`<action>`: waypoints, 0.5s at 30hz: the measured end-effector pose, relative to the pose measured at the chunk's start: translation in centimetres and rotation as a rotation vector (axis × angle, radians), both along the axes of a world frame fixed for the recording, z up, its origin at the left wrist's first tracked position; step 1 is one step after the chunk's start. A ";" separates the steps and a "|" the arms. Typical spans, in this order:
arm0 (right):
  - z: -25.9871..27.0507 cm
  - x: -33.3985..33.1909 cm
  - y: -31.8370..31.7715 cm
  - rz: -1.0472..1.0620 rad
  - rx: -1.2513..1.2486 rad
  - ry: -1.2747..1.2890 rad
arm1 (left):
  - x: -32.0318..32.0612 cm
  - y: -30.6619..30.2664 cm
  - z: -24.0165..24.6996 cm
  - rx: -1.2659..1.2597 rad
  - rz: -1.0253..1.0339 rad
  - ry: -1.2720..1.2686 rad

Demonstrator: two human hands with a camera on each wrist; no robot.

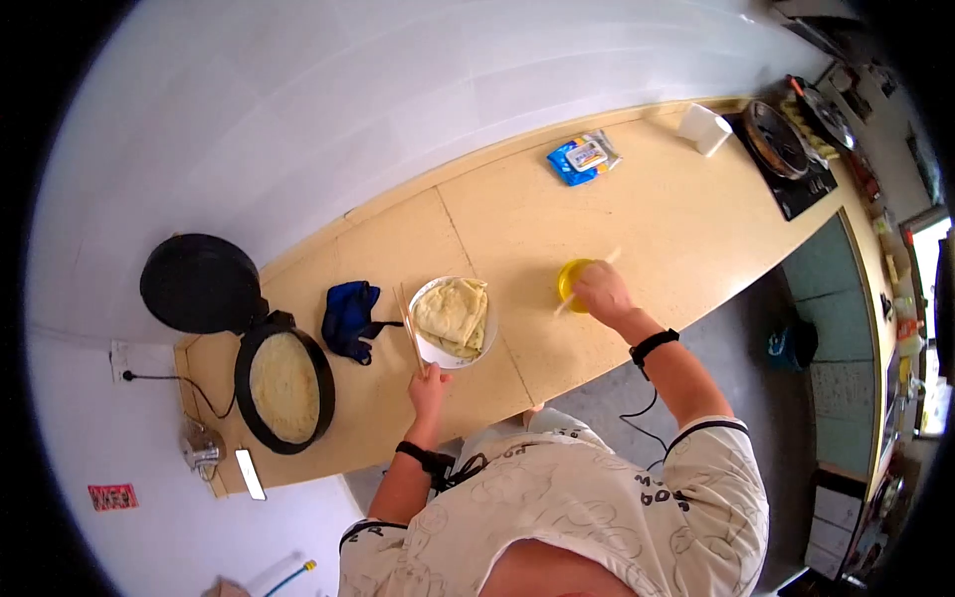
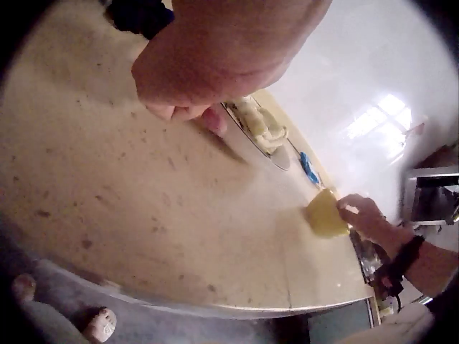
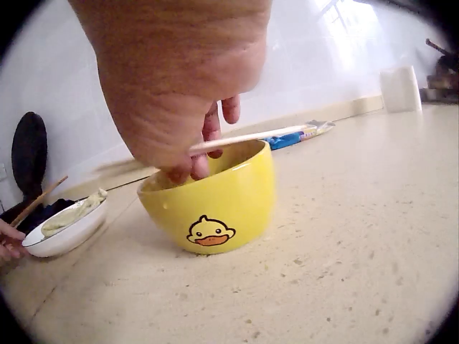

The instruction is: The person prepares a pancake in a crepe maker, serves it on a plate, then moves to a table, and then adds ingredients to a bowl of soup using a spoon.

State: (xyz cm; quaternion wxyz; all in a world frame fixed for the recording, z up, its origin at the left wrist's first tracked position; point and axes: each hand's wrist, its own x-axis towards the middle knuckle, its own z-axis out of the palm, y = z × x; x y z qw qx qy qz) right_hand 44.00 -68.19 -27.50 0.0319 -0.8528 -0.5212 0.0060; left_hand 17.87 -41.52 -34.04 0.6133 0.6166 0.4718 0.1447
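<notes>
Black griddle sits open by the desk's left edge, a pale flatbread in its pan. A dark blue cloth item lies right of it. Next, a white plate carries folded flatbreads; at its front rim, the left hand grips wooden chopsticks, fingers narrow. Further right, a yellow bowl stands nearer the desk's front edge; at its mouth, the right hand pinches a pale stick. A blue packet lies near the back edge.
</notes>
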 end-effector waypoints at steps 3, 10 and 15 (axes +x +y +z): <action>-0.5 0.6 -0.9 -0.311 0.317 -0.013 | 0.8 -0.3 -0.9 -0.031 0.104 -0.109; -2.4 0.9 -3.0 -0.975 0.439 0.538 | 1.6 0.1 -1.3 0.129 0.038 0.100; -3.8 -0.6 -2.5 -1.124 0.415 0.720 | 1.2 1.7 -5.3 -0.052 0.053 -0.006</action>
